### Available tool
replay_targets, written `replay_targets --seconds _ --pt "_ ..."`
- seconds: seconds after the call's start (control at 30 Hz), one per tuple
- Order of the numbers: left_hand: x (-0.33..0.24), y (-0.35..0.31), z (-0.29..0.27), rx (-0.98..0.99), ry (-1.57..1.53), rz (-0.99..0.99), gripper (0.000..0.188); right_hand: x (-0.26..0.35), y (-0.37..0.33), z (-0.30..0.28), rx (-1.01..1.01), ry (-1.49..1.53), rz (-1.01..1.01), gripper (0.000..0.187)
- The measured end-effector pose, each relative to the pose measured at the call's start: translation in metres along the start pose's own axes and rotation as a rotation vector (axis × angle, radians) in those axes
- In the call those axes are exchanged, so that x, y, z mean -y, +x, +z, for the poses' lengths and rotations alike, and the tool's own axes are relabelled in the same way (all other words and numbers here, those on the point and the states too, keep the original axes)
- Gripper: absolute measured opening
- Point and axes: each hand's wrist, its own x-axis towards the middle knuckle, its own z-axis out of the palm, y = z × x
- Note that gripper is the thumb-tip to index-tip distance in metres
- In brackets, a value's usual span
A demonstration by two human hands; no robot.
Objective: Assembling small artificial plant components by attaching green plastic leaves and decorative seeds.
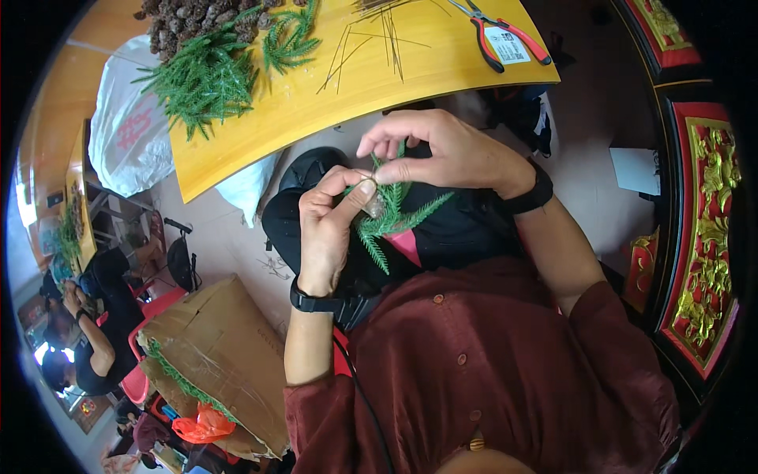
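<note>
Above my lap I hold a green artificial pine sprig [391, 217] with several needled branches spread downward. My left hand [328, 217] pinches its gathered stem end between thumb and forefinger. A small pale brownish piece [375, 207] sits among the branches by my left thumb; its kind is unclear. My right hand [442, 154] curls over the sprig from the right, its thumb against the stem beside my left thumb tip. A green tip shows between the right thumb and fingers. Any wire at the pinch is too small to make out.
On the yellow table [300, 107] lie pine cones [193, 24], loose green sprigs [205, 79], thin brown wires [387, 47] and red-handled pliers [509, 39]. A white plastic bag [130, 118] hangs at its left. An open cardboard box [229, 347] stands lower left; people sit beyond.
</note>
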Motion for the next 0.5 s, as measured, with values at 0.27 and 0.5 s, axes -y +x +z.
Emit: replay_targets --seconds 0.27,0.5 --pt "-0.009 -0.001 0.000 0.165 -0.245 -0.193 0.010 0.002 -0.005 -0.007 0.231 0.012 0.041 0.023" --pt "-0.008 -0.002 -0.005 0.269 -0.288 -0.256 0.018 0.001 -0.002 -0.010 0.295 -0.030 -0.065 0.017"
